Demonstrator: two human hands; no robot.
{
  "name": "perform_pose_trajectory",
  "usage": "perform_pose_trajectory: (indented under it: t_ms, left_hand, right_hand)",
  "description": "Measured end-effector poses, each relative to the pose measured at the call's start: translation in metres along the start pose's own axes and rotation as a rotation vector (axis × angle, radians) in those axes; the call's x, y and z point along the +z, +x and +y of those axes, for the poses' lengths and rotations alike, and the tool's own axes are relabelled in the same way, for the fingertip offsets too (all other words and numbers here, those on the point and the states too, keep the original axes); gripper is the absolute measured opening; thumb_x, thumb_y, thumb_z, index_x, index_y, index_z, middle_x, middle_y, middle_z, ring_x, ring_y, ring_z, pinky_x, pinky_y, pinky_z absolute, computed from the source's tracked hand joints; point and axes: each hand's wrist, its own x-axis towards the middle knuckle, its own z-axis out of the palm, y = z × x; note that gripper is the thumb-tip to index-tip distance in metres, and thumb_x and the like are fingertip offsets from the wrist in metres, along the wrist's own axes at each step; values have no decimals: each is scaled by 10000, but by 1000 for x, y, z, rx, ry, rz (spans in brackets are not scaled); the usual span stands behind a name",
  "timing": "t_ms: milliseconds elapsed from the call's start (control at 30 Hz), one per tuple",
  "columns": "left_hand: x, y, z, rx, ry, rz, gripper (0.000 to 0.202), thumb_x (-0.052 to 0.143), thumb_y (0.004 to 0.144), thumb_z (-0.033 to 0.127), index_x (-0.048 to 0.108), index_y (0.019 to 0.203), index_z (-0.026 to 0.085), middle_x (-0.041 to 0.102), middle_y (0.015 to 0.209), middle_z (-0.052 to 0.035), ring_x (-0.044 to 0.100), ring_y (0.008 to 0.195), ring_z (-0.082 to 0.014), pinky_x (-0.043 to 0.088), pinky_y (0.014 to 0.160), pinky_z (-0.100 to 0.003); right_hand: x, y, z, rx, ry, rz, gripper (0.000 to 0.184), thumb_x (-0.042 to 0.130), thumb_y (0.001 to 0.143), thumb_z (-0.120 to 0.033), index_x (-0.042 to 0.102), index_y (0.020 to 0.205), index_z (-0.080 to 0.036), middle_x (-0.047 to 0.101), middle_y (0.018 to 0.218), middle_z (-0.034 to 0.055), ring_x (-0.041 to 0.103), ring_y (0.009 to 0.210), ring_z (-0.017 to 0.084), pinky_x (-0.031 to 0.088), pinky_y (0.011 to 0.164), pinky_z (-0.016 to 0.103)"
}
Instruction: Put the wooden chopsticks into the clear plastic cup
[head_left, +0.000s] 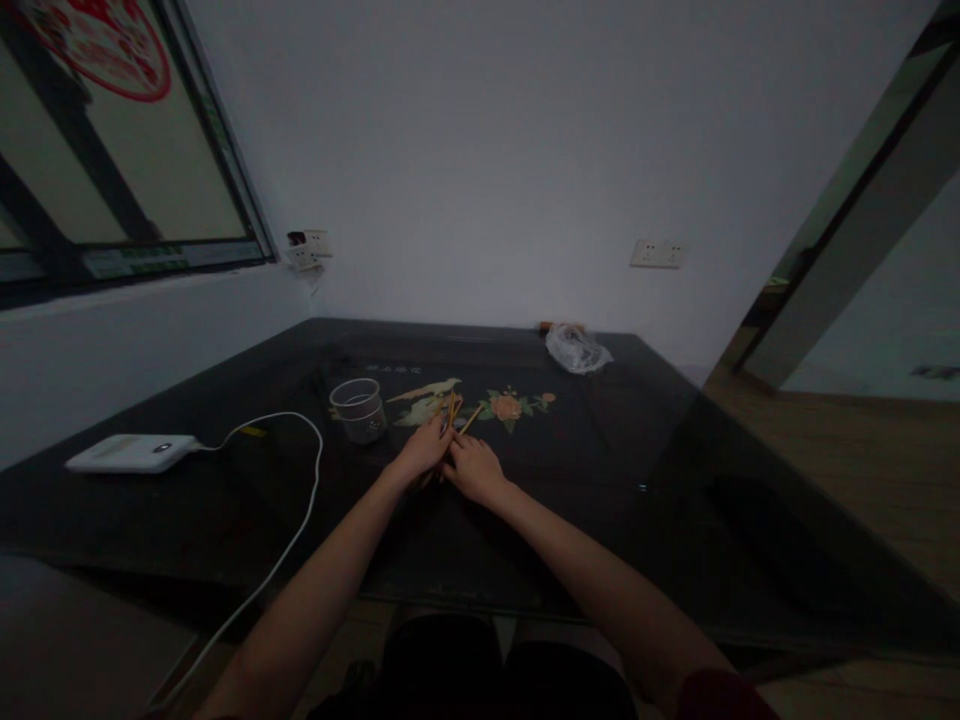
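Over the middle of the dark table, my left hand (424,446) is closed round several thin wooden sticks (454,406), whose tips poke out above its fingers. My right hand (475,467) touches it from the right, fingers bent around the same bunch. One wooden stick (471,418) slants out between the two hands, up and to the right. Lower stick ends show dimly beneath my hands; the fingers cover the rest. Just left of my left hand stands a clear plastic cup (359,410), upright, with small dots on its side.
A white power bank (131,453) lies at the left, its white cable (317,460) running over the table's front edge. At the back right sits a crumpled clear plastic bag (576,349). The black table (600,480) has a printed flower (505,406) and meets the wall.
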Motion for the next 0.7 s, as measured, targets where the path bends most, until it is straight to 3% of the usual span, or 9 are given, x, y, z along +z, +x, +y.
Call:
perform_pose_trajectory:
  t_ms: [300,533,700]
  left_hand:
    - [25,-4,39,62,2,-127,452,399,877,320,481,1278,127,514,1327,-174,471,1247,-272,337,1056,-406]
    - [57,-7,82,123,-31,-214,502,417,850,304,471,1293,74,512,1315,-205,472,1242,-300,342,1051,-414]
    - [82,-15,112,114,-93,-227,568,428,839,319,399,1364,103,434,1400,-180,346,1341,-294,255,1110,-401]
  right_hand:
    - [-18,-35,27,47,-13,0,458,443,909,-368,469,1317,-162,456,1391,153,414,1285,279,313,1049,507]
    - [-36,-74,52,100,-46,30,423,477,899,-339,521,1271,-142,496,1350,175,448,1261,288,325,1048,501]
    - [-44,-102,80,87,-20,79,415,496,886,-327,533,1263,-159,503,1345,165,459,1253,285,316,1052,508]
